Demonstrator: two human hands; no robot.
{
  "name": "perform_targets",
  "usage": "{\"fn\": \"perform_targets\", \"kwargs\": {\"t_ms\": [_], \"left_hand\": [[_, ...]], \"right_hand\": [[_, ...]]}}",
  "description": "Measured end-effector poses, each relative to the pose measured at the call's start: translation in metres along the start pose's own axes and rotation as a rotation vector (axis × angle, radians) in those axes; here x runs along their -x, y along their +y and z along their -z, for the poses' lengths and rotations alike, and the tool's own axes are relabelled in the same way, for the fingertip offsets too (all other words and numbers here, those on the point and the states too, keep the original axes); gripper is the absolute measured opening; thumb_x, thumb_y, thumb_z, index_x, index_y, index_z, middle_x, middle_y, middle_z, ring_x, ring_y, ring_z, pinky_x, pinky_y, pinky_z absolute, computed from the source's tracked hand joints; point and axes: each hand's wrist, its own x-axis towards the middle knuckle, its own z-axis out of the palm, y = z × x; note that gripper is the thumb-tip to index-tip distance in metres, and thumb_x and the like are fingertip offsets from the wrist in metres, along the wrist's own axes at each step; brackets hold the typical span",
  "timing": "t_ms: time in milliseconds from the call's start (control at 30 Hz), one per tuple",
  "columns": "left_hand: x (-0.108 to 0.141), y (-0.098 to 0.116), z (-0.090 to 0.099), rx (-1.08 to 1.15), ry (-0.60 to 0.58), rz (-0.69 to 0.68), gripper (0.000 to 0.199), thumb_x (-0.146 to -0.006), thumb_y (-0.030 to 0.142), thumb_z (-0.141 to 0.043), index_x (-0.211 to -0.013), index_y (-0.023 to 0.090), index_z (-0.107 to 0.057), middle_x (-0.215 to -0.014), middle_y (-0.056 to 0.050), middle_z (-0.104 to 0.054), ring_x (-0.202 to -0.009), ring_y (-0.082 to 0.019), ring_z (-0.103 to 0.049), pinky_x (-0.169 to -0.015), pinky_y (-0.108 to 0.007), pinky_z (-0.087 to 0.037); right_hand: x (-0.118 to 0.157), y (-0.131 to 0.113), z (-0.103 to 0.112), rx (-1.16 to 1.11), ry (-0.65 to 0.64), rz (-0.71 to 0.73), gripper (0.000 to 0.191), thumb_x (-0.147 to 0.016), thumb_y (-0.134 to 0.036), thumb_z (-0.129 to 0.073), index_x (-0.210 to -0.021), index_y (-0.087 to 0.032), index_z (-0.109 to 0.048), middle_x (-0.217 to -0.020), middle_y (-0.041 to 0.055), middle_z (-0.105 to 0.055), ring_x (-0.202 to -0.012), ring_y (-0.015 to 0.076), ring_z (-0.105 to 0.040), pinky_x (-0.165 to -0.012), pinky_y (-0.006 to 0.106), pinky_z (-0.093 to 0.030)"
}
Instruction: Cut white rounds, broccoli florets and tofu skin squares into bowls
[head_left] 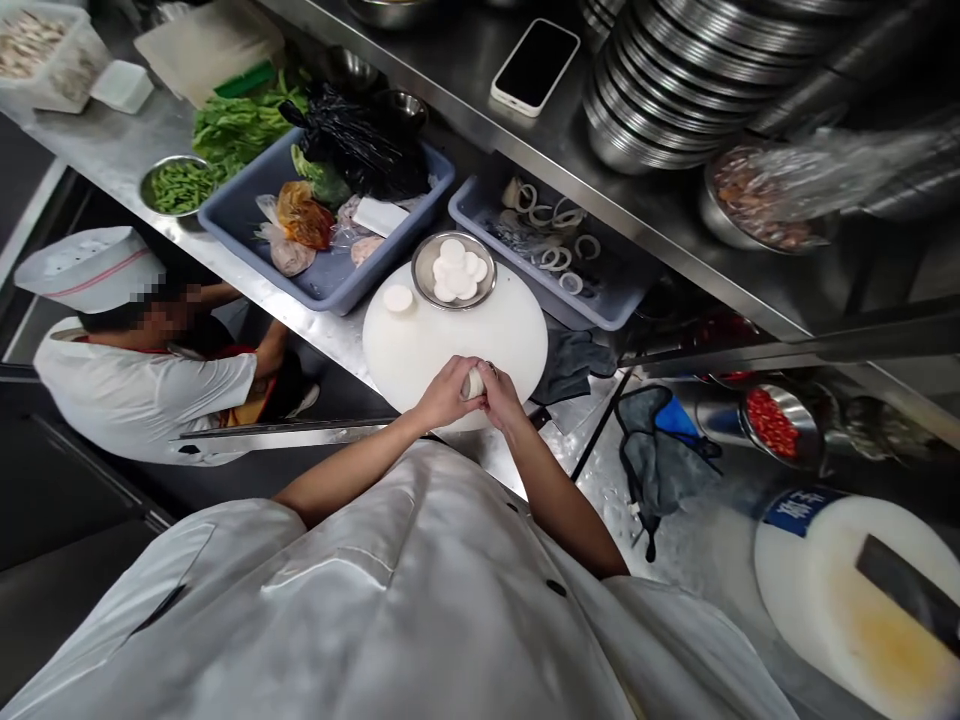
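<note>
My left hand (450, 392) and my right hand (499, 392) meet over the near part of a round white cutting board (397, 365). Both are closed around a pale round piece (473, 384), which looks like a thick slice of white vegetable; the fingers hide part of it. Beyond the hands, a metal bowl (425, 293) contains several white discs (454, 270). One thicker white disc (397, 299) lies on the board to the left of the bowl. A knife handle (540, 418) shows just right of my right wrist.
Behind the board stand a blue bin (330, 297) with bagged food and another bin (611, 318) holding pale rings (571, 283). Dark gloves (574, 365) lie at right. A phone (535, 66) and stacked metal plates (660, 100) occupy the shelf. A co-worker (142, 385) crouches at left.
</note>
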Motion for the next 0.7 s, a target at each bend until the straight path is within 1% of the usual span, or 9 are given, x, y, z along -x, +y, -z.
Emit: {"fn": "perform_targets", "kwargs": {"t_ms": [67, 233, 300, 400, 467, 500, 533, 633, 700], "left_hand": [[-0.006, 0.003, -0.004, -0.028, -0.047, -0.045, 0.061, -0.085, 0.034, -0.078, -0.14, 0.021, -0.053, -0.125, -0.013, -0.062, -0.118, -0.026, -0.061, -0.104, -0.045, -0.053], [-0.019, 0.004, -0.003, 0.06, -0.298, -0.156, 0.06, -0.082, 0.042, -0.08, -0.134, 0.021, -0.059, -0.128, -0.012, -0.065, -0.117, -0.026, -0.064, -0.104, -0.043, -0.053], [-0.021, 0.004, -0.005, 0.124, -0.31, -0.069, 0.049, -0.081, 0.039, -0.078, -0.123, 0.021, -0.063, -0.117, -0.008, -0.069, -0.104, -0.023, -0.067, -0.095, -0.039, -0.057], [-0.04, 0.003, -0.008, 0.226, -0.305, 0.237, 0.035, -0.082, 0.034, -0.074, -0.112, 0.021, -0.062, -0.091, -0.002, -0.068, -0.076, -0.016, -0.065, -0.072, -0.032, -0.058], [-0.074, 0.006, -0.01, 0.258, -0.397, 0.398, 0.038, -0.078, 0.033, -0.079, -0.11, 0.02, -0.062, -0.083, 0.0, -0.065, -0.07, -0.015, -0.063, -0.067, -0.031, -0.058], [-0.098, 0.01, -0.01, 0.271, -0.414, 0.425, 0.043, -0.077, 0.033, -0.082, -0.112, 0.019, -0.062, -0.084, -0.001, -0.065, -0.072, -0.016, -0.064, -0.068, -0.032, -0.058], [-0.125, 0.015, -0.01, 0.27, -0.402, 0.419, 0.046, -0.076, 0.034, -0.084, -0.114, 0.019, -0.063, -0.087, -0.003, -0.066, -0.077, -0.017, -0.066, -0.072, -0.033, -0.058], [-0.204, 0.031, -0.005, 0.143, -0.025, 0.289, 0.051, -0.09, 0.04, -0.075, -0.132, 0.02, -0.057, -0.109, -0.008, -0.066, -0.107, -0.022, -0.067, -0.095, -0.039, -0.054], [-0.227, 0.036, 0.001, -0.101, 0.123, 0.253, 0.044, -0.096, 0.04, -0.065, -0.134, 0.018, -0.057, -0.116, -0.011, -0.066, -0.12, -0.026, -0.062, -0.106, -0.044, -0.048]], "right_hand": [[0.011, 0.004, 0.002, -0.079, 0.03, -0.015, 0.062, -0.065, -0.075, -0.079, -0.086, -0.02, -0.063, -0.064, -0.0055, -0.054, -0.05, 0.0081, -0.044, -0.041, 0.021, -0.029], [0.033, 0.023, 0.018, -0.268, 0.128, -0.026, 0.059, -0.066, -0.072, -0.081, -0.086, -0.019, -0.063, -0.059, -0.0057, -0.056, -0.044, 0.0072, -0.044, -0.038, 0.02, -0.031], [0.04, 0.027, 0.035, -0.345, 0.235, -0.013, 0.06, -0.067, -0.073, -0.08, -0.088, -0.019, -0.063, -0.063, -0.0027, -0.063, -0.046, 0.0082, -0.049, -0.038, 0.02, -0.033], [0.051, 0.025, 0.077, -0.392, 0.432, 0.027, 0.063, -0.067, -0.076, -0.077, -0.092, -0.021, -0.06, -0.072, 0.0006, -0.069, -0.049, 0.0096, -0.056, -0.038, 0.019, -0.033], [0.06, 0.023, 0.107, -0.313, 0.529, 0.051, 0.064, -0.065, -0.075, -0.079, -0.092, -0.023, -0.053, -0.069, -0.0034, -0.066, -0.045, 0.0095, -0.055, -0.035, 0.018, -0.029], [0.064, 0.023, 0.118, -0.242, 0.556, 0.06, 0.065, -0.063, -0.073, -0.081, -0.091, -0.024, -0.05, -0.067, -0.0063, -0.062, -0.043, 0.0092, -0.053, -0.034, 0.018, -0.026], [0.066, 0.024, 0.126, -0.157, 0.564, 0.066, 0.065, -0.062, -0.071, -0.083, -0.092, -0.025, -0.048, -0.066, -0.0084, -0.06, -0.04, 0.0089, -0.05, -0.033, 0.018, -0.024], [0.066, 0.029, 0.128, 0.109, 0.534, 0.094, 0.064, -0.063, -0.062, -0.085, -0.1, -0.025, -0.05, -0.074, -0.0083, -0.061, -0.043, 0.0086, -0.05, -0.035, 0.019, -0.03], [0.06, 0.033, 0.117, 0.268, 0.509, 0.146, 0.061, -0.066, -0.056, -0.083, -0.108, -0.023, -0.053, -0.084, -0.0047, -0.065, -0.053, 0.0106, -0.057, -0.043, 0.021, -0.041]]}}
